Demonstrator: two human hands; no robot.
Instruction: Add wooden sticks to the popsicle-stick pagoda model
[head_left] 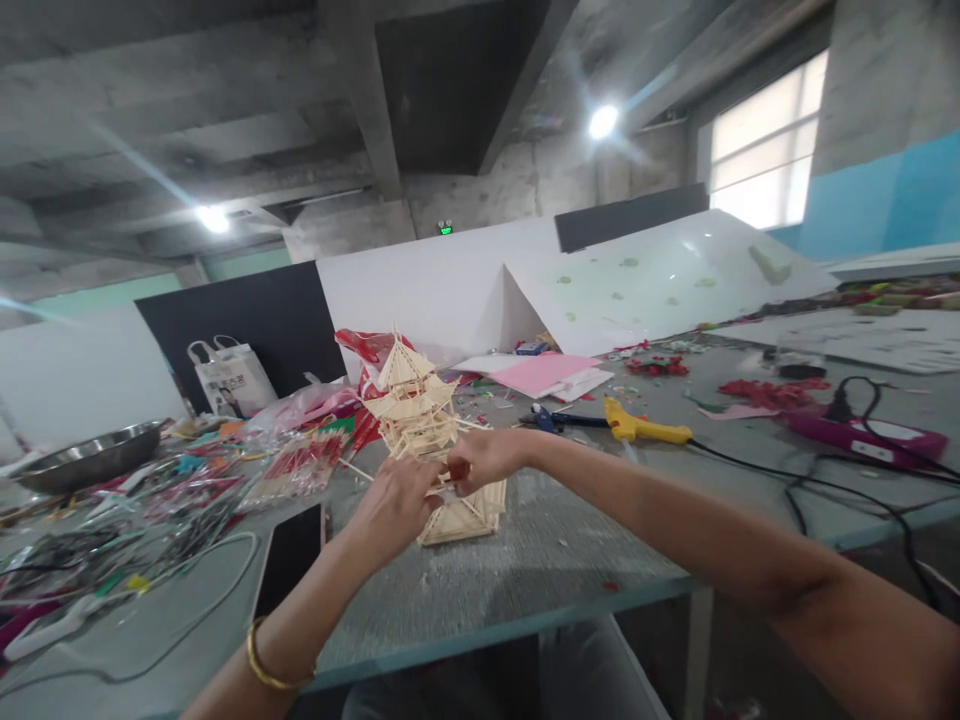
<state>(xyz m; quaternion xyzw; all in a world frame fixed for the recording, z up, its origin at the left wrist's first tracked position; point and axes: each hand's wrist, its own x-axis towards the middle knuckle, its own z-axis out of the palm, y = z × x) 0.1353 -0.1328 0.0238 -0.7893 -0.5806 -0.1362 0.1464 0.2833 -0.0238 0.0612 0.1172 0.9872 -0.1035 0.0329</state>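
A pale pagoda model point(414, 408) built of thin wooden sticks stands upright on the grey table in front of me. Its tiered roofs rise above my hands, while the wide base point(461, 522) shows below them. My left hand point(401, 495) is closed against the lower left side, fingers bent over the sticks. From the right, my right hand point(484, 460) reaches to the same level with curled, pinched fingers; what lies between them is hidden. One thin stick point(356, 470) juts out to the left, just above my left hand. Both hands cover the lower middle tiers.
A black phone point(291, 558) lies beside my left forearm. To the right are a yellow glue gun point(645, 428), blue-handled pliers point(546, 418) and a purple power strip point(870, 437) with black cables. Bagged sticks point(300, 465), a metal bowl point(90, 458) and pink paper point(547, 374) surround the pagoda.
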